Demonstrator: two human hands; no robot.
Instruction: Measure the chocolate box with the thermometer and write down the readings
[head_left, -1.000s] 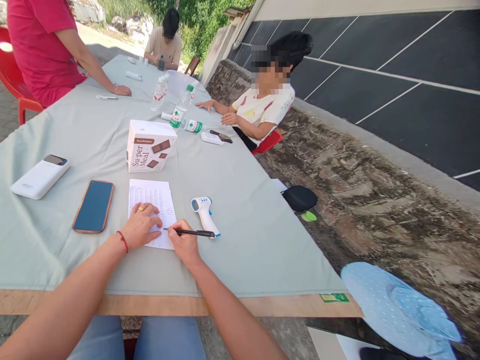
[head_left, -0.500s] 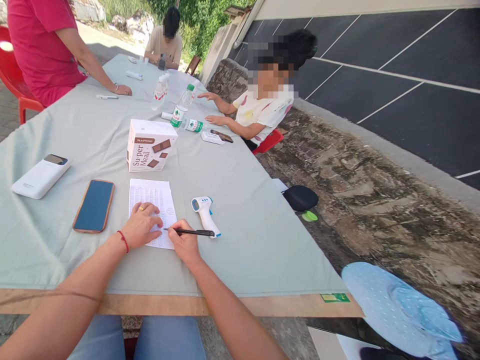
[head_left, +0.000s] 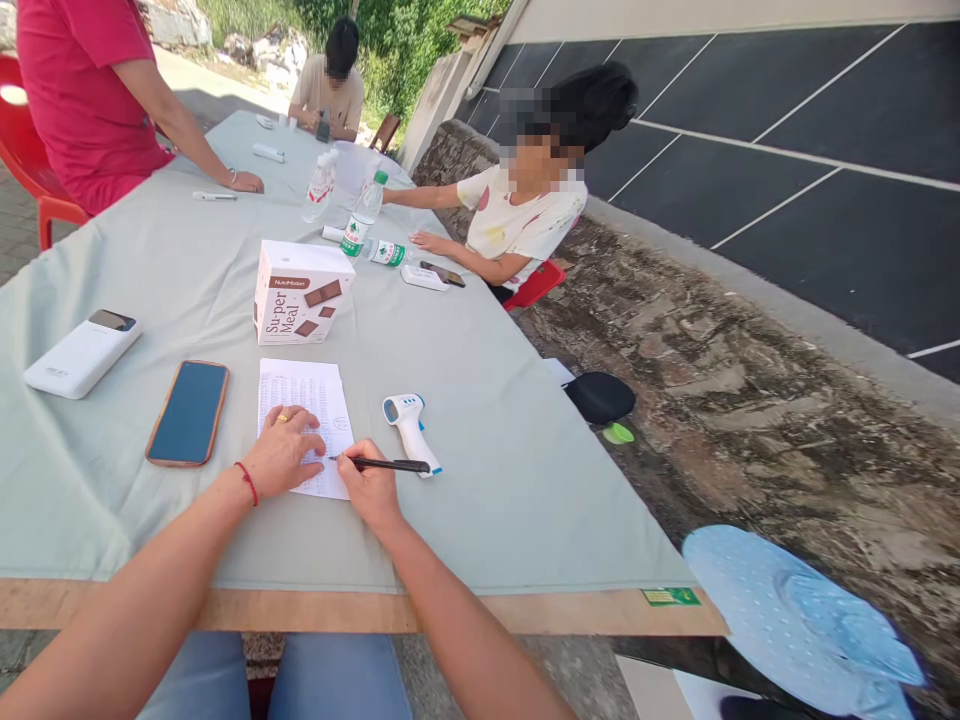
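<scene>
A white sheet of paper [head_left: 300, 378] with rows of small writing lies on the cloth in front of me. My left hand [head_left: 286, 450] rests on it, fingers spread and slightly bent. In my right hand [head_left: 370, 488], at the sheet's right edge, a black pen [head_left: 397, 464] is gripped with its tip on or just over the paper. Right of that hand lies a white and blue infrared thermometer [head_left: 411, 432]. A smartphone [head_left: 187, 412] in an orange-brown case is left of the sheet, and a white Su-per Meal box [head_left: 303, 300] stands behind it.
A white power bank [head_left: 82, 352] lies far left on the tablecloth [head_left: 480, 480]. Several water bottles, one a green-capped bottle [head_left: 364, 218], are farther back. One person [head_left: 525, 215] sits at the right, another in red [head_left: 90, 100] at the left, a third at the far end. A blue hat [head_left: 795, 610] hangs past the right corner.
The person seated at the right has stretched one arm farther out over the table toward the bottles. My hands, the pen and the paper look almost unmoved.
</scene>
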